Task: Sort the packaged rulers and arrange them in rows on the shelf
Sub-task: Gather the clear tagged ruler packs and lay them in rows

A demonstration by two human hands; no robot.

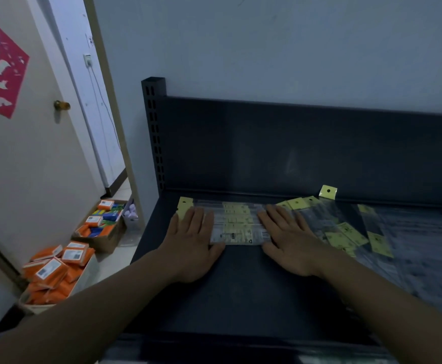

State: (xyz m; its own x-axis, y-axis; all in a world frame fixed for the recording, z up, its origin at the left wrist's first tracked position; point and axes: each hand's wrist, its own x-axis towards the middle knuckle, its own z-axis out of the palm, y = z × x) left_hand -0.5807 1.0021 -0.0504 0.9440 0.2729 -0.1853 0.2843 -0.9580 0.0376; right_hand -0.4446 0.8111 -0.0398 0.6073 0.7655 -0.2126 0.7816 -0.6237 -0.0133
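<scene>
Nearest us, the dark shelf deck (241,290) runs under both forearms. Out on it, the left hand (192,241) lies flat, fingers straight, on the left end of a neat batch of packaged rulers (237,224), and the right hand (292,240) does the same on the right end. Neither hand curls round anything: both are spread and pressing down. The batch lies crosswise toward the back left of the shelf, with a yellow header tab poking out past the left fingers. This looks like squaring up a row.

Just beyond the right hand sprawls a loose pile of packaged rulers (351,232), unsorted, with one tab propped against the back panel (293,143). The next move, I'd say, is to lift a hand, reach right, pick a matching pack and lay it in line without nudging the tidy batch.
</scene>
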